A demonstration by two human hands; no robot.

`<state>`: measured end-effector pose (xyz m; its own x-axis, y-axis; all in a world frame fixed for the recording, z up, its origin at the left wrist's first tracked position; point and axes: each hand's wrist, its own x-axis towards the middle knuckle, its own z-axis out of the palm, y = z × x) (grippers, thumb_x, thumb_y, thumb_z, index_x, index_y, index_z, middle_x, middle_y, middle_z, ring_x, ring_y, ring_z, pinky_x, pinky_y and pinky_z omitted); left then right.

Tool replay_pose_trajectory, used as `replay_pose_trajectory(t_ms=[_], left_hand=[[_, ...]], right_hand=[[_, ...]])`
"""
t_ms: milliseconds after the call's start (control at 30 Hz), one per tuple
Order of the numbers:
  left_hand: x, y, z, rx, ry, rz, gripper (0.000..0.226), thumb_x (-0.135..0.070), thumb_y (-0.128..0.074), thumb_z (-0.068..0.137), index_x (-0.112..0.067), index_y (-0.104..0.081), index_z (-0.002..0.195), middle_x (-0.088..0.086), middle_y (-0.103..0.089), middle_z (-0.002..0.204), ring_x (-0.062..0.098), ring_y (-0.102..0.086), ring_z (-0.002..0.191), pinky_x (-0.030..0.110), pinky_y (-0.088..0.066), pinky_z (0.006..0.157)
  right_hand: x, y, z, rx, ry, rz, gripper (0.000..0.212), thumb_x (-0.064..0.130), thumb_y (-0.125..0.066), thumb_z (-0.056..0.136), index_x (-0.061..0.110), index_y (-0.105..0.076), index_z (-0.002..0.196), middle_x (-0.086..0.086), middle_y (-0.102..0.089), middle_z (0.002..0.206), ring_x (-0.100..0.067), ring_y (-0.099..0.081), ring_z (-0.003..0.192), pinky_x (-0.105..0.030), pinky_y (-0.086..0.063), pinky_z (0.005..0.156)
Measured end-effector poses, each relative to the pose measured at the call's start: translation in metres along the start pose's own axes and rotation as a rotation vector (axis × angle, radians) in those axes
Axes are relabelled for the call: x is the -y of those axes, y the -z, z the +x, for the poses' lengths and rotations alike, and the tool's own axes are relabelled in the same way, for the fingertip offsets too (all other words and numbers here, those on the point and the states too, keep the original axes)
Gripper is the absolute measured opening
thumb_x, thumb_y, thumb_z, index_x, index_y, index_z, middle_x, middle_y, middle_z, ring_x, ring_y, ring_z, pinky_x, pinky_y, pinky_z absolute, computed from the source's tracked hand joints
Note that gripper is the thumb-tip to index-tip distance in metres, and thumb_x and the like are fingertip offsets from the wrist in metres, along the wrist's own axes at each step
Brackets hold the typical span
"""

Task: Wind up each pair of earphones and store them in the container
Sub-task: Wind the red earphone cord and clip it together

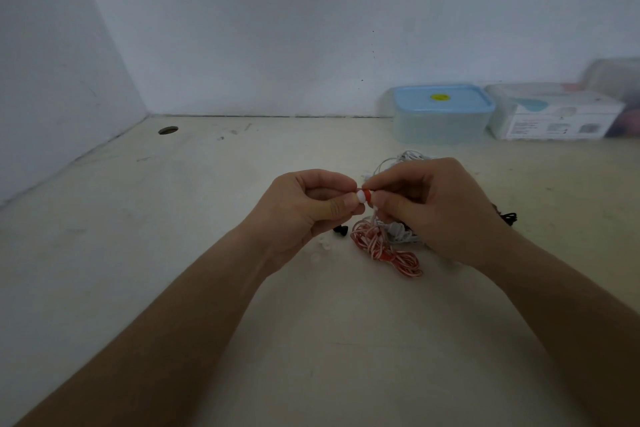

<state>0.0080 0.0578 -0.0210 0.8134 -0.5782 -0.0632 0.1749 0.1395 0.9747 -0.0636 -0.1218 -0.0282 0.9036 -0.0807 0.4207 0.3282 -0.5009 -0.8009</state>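
Fingertips of the left hand (311,210) and right hand (433,208) pinch a red-and-white earbud (364,196) above the middle of the worktop (166,253); its striped cable (384,250) hangs to a loose heap below. The blue-lidded container (441,118) stands closed at the far edge, toward the right corner

We see a plain desk corner indoors, a spare work spot in a home or a small office; we cannot tell which. Two bare white walls (311,28) meet at the left, and the pale desk (156,236) runs right up to them. Its top is scuffed and marked, and a round hole (168,130) of the kind office desks have sits near the back left. Against the back wall on the right we find a clear container (440,126) with a blue lid and, just beside it, a white printed box (561,123). Tangled earphones (381,250) lie near the middle.
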Motion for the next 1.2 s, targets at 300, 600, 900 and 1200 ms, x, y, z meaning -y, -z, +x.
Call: replay_pose_trajectory(t_ms=[300,600,900,1200], left_hand=[[0.0013,-0.0008,-0.0005,-0.003,-0.008,0.005,0.026,-0.005,-0.076,0.06,-0.005,-0.07,0.085,0.012,-0.075,0.078,0.019,-0.073,0.073,0.021,-0.058,0.066],[-0.0011,-0.0016,-0.0012,0.024,-0.013,-0.025,0.026,-0.004,-0.074,0.061,-0.003,-0.068,0.087,0.011,-0.074,0.076,0.018,-0.073,0.072,0.021,-0.059,0.07],[0.0012,-0.0019,-0.002,0.001,-0.021,-0.004,0.024,-0.003,-0.076,0.061,-0.004,-0.069,0.084,0.012,-0.073,0.076,0.018,-0.073,0.071,0.02,-0.057,0.064],[-0.0006,-0.0013,-0.0013,0.052,-0.02,-0.041,0.024,-0.005,-0.075,0.063,-0.004,-0.07,0.087,0.012,-0.074,0.08,0.018,-0.073,0.074,0.02,-0.058,0.068]], right_hand=[[0.0004,-0.0007,-0.001,-0.007,0.028,-0.038,0.014,0.01,-0.075,0.085,0.021,-0.078,0.093,0.002,-0.075,0.077,-0.013,-0.072,0.07,-0.034,-0.061,0.071],[0.0031,0.0018,-0.0006,-0.01,0.015,0.072,0.015,0.001,-0.071,0.087,0.013,-0.077,0.093,-0.006,-0.074,0.073,-0.026,-0.07,0.066,-0.039,-0.06,0.069],[0.0035,-0.0006,-0.0017,-0.03,0.079,-0.119,0.013,0.009,-0.076,0.085,0.02,-0.079,0.092,0.016,-0.073,0.073,-0.004,-0.07,0.071,-0.012,-0.051,0.068],[0.0055,0.003,-0.0003,-0.015,0.062,0.003,0.013,0.003,-0.072,0.087,0.012,-0.078,0.094,-0.001,-0.074,0.073,-0.017,-0.07,0.065,-0.024,-0.056,0.063]])
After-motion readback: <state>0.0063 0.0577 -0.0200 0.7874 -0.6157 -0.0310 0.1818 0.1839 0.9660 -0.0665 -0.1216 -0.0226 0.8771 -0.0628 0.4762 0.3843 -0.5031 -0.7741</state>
